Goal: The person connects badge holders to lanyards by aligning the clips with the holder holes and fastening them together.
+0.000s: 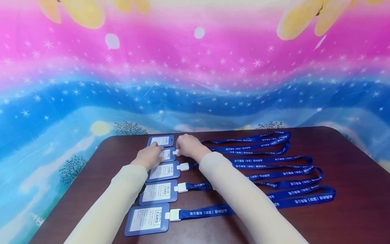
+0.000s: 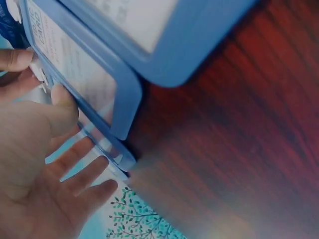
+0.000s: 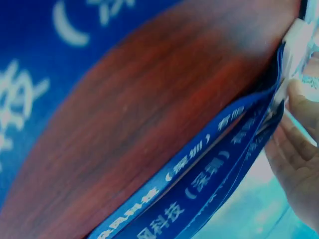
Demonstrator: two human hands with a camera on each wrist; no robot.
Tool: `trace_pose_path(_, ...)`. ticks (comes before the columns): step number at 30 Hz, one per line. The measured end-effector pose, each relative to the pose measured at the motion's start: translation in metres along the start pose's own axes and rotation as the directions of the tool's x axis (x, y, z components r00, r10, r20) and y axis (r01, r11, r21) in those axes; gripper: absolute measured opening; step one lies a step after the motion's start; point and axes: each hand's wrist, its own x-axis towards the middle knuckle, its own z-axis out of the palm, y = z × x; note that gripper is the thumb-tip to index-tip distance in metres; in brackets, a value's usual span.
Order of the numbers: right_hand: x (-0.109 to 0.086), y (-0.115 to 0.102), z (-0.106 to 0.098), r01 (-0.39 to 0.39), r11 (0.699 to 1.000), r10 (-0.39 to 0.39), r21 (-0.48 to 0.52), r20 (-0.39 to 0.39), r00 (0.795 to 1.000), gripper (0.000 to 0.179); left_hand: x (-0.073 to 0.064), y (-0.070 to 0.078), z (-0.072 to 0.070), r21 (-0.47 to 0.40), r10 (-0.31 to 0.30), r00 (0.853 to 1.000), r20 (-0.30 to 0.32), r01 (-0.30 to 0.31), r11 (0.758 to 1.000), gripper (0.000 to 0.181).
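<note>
Blue ID card holders lie in a column, with white clips and blue printed lanyards running right. My left hand (image 1: 147, 156) holds the second card holder from the back (image 1: 168, 154). In the left wrist view its thumb (image 2: 64, 102) presses the holder's edge; the other fingers spread loosely behind. My right hand (image 1: 191, 146) pinches a white clip (image 1: 175, 153) at that holder's right end; whether it is fastened I cannot tell. In the right wrist view, blue lanyard straps (image 3: 199, 169) trail from the clip. The farthest holder (image 1: 161, 140) shows its bare slot.
Nearer me lie more holders, the closest one (image 1: 147, 219) with its clip (image 1: 175, 215) and lanyard (image 1: 210, 211) attached. Looped lanyard ends (image 1: 326, 195) reach across the right of the dark wooden table (image 1: 344, 159). A patterned cloth (image 1: 195, 84) hangs behind.
</note>
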Motion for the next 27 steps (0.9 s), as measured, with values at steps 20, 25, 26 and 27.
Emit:
trace_pose_path(20, 0.003, 0.033, -0.011, -0.028, 0.997, 0.023, -0.075, -0.063, 0.998, 0.025, 0.002, -0.011, -0.028, 0.006, 0.074, 0.985, -0.154, -0.074, 0.997, 0.034)
trace_pose_path(25, 0.008, 0.027, -0.001, -0.018, 0.994, 0.011, -0.109, -0.065, 0.998, 0.020, 0.004, -0.016, -0.026, -0.009, 0.066, 0.983, -0.174, -0.069, 0.998, 0.030)
trace_pose_path(26, 0.009, 0.025, 0.000, -0.018, 0.994, 0.011, -0.111, -0.063, 0.998, 0.019, 0.004, -0.018, -0.025, -0.012, 0.063, 0.982, -0.179, -0.066, 0.998, 0.030)
trace_pose_path(27, 0.010, 0.023, 0.000, -0.018, 0.993, 0.010, -0.118, -0.063, 0.998, 0.019, 0.004, -0.019, -0.024, -0.016, 0.061, 0.981, -0.183, -0.065, 0.998, 0.030)
